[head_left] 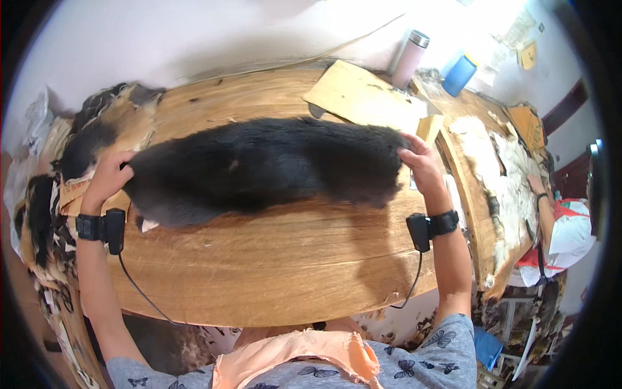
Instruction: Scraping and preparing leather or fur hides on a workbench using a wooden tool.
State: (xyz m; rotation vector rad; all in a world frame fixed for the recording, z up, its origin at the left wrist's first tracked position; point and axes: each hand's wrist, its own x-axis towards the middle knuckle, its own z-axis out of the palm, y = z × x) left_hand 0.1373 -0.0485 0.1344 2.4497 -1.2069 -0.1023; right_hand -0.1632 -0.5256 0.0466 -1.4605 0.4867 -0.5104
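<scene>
The black fur pelt [265, 165] stretches across the centre of the frame, above the wooden table [278, 272]; the left hand [109, 178] grips its end at centre left; the right hand [424, 165] pinches the opposite end, right of centre; the step in hand looks to be holding the pelt spread between 2 hands; a shadow at lower right of centre suggests that end is raised; the next move seems to call for 2 firm, even grips, with slack controlled; fur pieces [91, 146] lie at upper left; a yellow sheet [363, 94] lies at upper centre.
</scene>
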